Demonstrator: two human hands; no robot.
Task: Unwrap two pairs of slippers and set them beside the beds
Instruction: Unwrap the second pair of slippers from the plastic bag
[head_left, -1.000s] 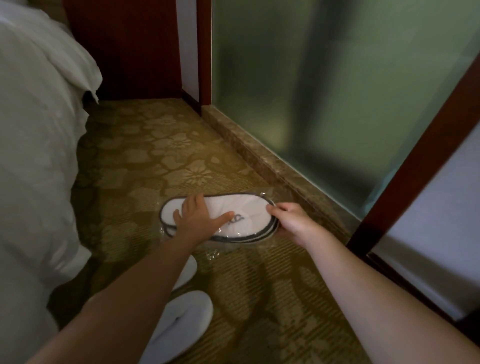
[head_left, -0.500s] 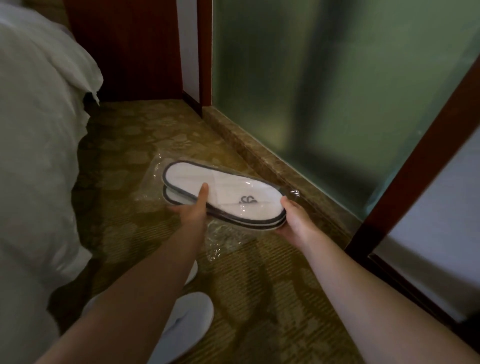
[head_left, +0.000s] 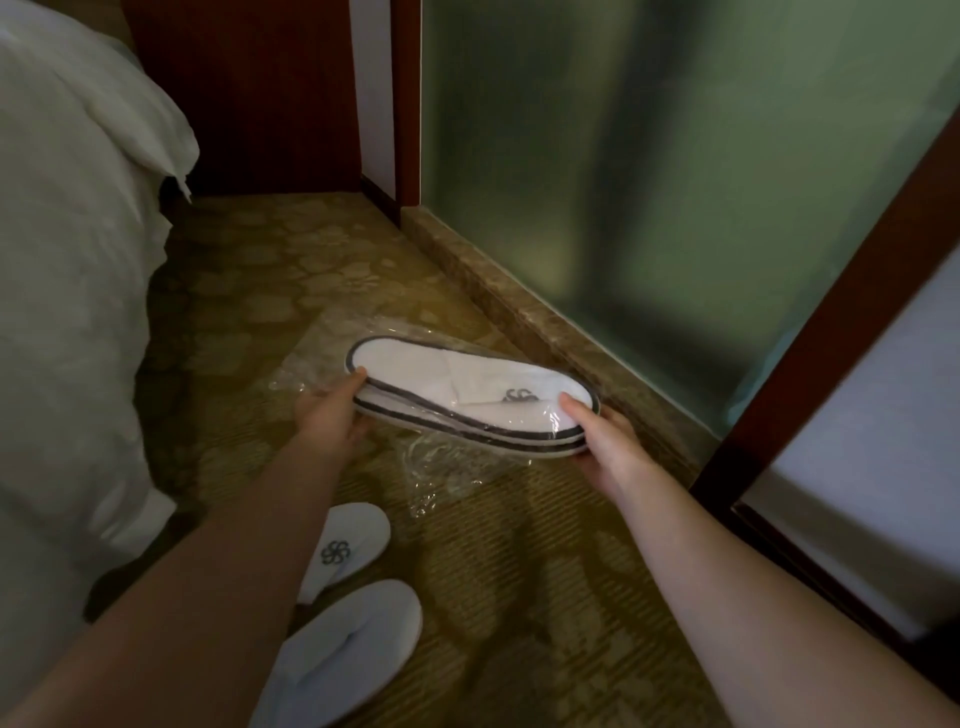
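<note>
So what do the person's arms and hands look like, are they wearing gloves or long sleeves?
No gloves and no long sleeves show. Both forearms are bare right up to the bottom edge of the picture. The left hand and the right hand are bare too, with no rings, watch or bracelet in view. A short fingernail shows on the right thumb. The light is dim, so tiny marks could not be told.

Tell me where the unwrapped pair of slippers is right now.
In the head view, the unwrapped slippers lie on the carpet at lower left, beside the bed, under the left forearm and nearer than the wrapped pair.
</note>
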